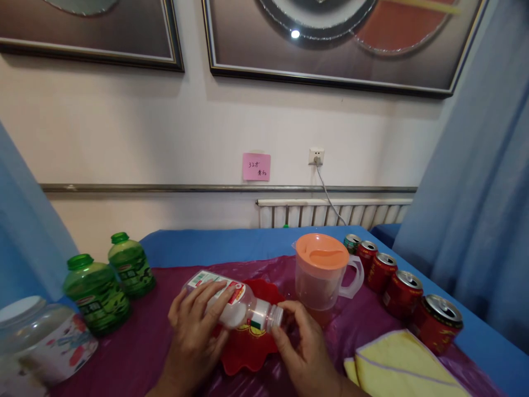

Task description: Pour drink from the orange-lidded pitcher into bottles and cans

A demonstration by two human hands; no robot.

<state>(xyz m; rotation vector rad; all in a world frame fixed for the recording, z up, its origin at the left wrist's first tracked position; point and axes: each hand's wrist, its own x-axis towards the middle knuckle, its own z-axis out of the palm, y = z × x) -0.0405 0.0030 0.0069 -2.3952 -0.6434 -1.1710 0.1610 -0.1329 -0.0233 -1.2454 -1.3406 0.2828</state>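
My left hand [194, 331] wraps around the body of a clear plastic bottle [249, 303] with a white, red and green label. The bottle lies tilted on its side, its mouth pointing right. At that end, the thumb and fingers of my right hand [306, 347] close on the bottle's clear neck. Whether a cap sits there I cannot tell. Beneath the bottle is a red dish [242, 361] with a scalloped rim, partly hidden by my left hand and the bottle. Just behind my right hand stands a clear pitcher [316, 289] with an orange lid.
Several drink cans [403, 295] line the right side, near a folded yellow cloth [405, 366]. Two green bottles [97, 298] and a clear jar [45, 342] with a white lid stand at left. A purple sheet [169, 286] covers part of the blue table [231, 242].
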